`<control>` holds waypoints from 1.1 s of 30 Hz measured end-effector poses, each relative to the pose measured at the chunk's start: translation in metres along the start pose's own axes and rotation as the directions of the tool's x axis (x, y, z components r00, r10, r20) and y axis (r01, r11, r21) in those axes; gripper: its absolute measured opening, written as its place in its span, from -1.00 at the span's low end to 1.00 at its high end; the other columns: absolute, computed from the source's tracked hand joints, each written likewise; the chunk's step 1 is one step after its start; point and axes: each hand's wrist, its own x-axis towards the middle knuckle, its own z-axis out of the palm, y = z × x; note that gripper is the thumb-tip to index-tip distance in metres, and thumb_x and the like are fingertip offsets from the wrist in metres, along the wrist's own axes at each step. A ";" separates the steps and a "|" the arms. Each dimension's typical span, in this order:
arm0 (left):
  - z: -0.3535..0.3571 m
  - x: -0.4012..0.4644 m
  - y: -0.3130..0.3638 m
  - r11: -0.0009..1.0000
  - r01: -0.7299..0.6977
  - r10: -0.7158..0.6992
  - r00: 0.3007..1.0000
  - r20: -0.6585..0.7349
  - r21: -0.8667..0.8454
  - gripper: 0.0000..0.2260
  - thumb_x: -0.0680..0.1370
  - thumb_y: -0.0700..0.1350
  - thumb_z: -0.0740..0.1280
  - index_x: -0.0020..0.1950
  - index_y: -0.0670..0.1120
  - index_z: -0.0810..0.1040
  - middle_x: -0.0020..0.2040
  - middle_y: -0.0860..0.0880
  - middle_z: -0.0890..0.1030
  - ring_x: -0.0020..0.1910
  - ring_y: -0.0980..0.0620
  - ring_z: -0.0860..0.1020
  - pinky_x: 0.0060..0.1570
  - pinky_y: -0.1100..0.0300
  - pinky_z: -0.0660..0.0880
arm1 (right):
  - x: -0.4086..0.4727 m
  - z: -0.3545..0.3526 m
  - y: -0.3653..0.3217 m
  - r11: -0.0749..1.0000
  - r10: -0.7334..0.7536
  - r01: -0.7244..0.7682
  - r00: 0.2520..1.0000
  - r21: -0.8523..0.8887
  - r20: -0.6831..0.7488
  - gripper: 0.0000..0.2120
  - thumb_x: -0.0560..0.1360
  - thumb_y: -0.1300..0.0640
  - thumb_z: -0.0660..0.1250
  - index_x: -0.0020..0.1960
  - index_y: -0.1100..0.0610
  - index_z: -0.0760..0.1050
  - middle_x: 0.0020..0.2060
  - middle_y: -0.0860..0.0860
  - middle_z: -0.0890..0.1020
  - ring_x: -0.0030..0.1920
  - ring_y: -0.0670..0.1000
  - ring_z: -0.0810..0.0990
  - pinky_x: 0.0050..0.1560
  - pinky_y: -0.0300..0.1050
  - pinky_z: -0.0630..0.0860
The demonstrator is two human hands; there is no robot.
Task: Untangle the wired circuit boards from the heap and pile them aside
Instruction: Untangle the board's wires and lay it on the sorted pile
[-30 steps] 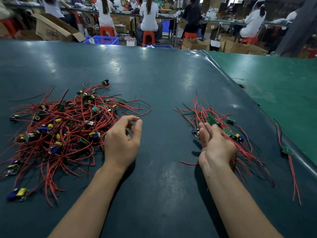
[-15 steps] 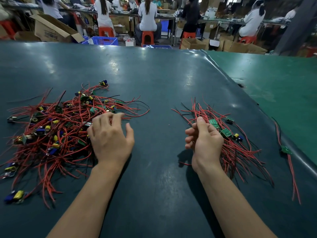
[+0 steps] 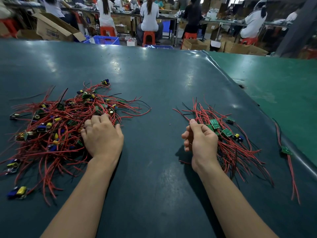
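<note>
**Inspector:** Report the position of the task items, taking the tangled heap as your reference.

**Operator:** I see the heap (image 3: 60, 129) of red-wired circuit boards on the dark green desk (image 3: 154, 79), with blue and yellow components mixed through it. To the right of the heap, well apart from it across a bare strip of desk, lies the sorted pile (image 3: 228, 143): wires roughly aligned, green boards grouped at its middle. Further right of the heap, beyond that pile, one stray wired board (image 3: 286, 150) lies near the seam where a lighter green mat (image 3: 283, 86) begins.

**Inspector:** State of each grip?

**Operator:** My left hand (image 3: 102, 138) sits palm down on the heap's right edge, its fingertips dipping into the red wires. Whether they pinch a wire I cannot tell; the tips are hidden. My right hand (image 3: 200, 141) is at the sorted pile's left edge, fingers curled inward toward the thumb. I can see nothing between them.

**Inspector:** Anything behind the heap?

**Operator:** Past the desk's far edge, an open cardboard box (image 3: 54, 30), a blue crate (image 3: 106, 40), and people seated on orange stools (image 3: 148, 37) at long workbenches, backs to me.
</note>
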 end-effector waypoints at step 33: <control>-0.004 -0.060 0.037 0.404 -0.630 0.660 0.703 -0.266 -0.663 -0.69 0.60 -0.01 0.28 -0.26 -0.16 0.58 -0.39 0.02 0.52 -0.43 0.12 0.41 -0.35 0.22 0.42 | 0.001 0.000 -0.015 0.896 0.011 -0.165 0.936 0.412 0.351 -0.78 0.54 0.22 0.25 -0.12 0.21 0.67 -0.25 0.11 0.71 -0.27 0.01 0.70 -0.29 -0.24 0.60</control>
